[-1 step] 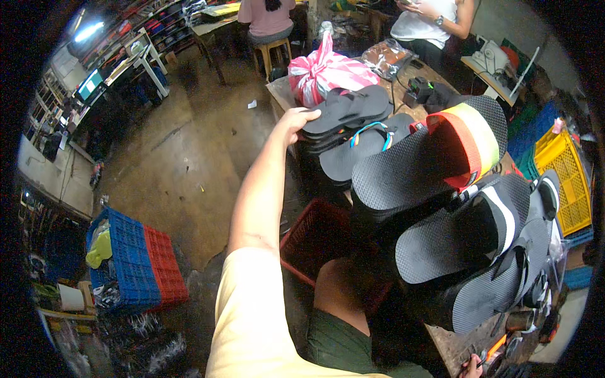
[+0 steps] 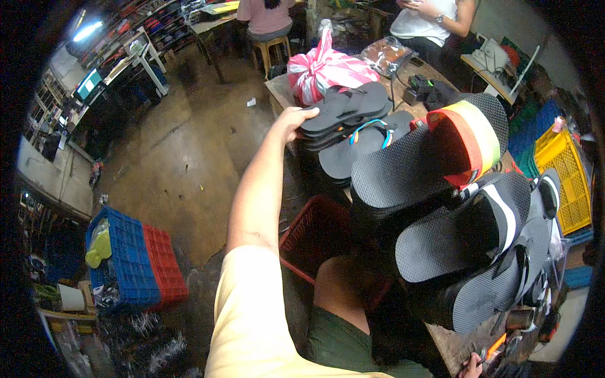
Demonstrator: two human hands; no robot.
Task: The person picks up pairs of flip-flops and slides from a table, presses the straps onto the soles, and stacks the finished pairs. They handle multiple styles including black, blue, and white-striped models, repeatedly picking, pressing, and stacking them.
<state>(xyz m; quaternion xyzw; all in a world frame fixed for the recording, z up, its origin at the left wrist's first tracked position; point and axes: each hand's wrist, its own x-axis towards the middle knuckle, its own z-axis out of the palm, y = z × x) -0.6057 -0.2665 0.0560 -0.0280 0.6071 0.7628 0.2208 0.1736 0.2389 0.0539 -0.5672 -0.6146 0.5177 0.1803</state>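
My left arm stretches forward, and my left hand (image 2: 291, 121) grips the near end of a stack of black flip-flops (image 2: 345, 107) on a wooden table (image 2: 275, 85). More black flip-flops, one with a multicoloured strap (image 2: 368, 128), lie beside that stack. Close to the camera on the right is a tall pile of black-soled flip-flops (image 2: 441, 208), some with orange and yellow layers (image 2: 469, 135). A small part of a hand (image 2: 469, 366) shows at the bottom edge. I take it for my right hand, and its fingers are hidden.
A pink-and-white striped bag (image 2: 321, 66) and a clear plastic bag (image 2: 392, 53) sit on the table. A red crate (image 2: 315, 233) stands by my knee, with blue and red crates (image 2: 135, 258) at left and a yellow crate (image 2: 561, 170) at right. Two people (image 2: 265, 16) are at the back.
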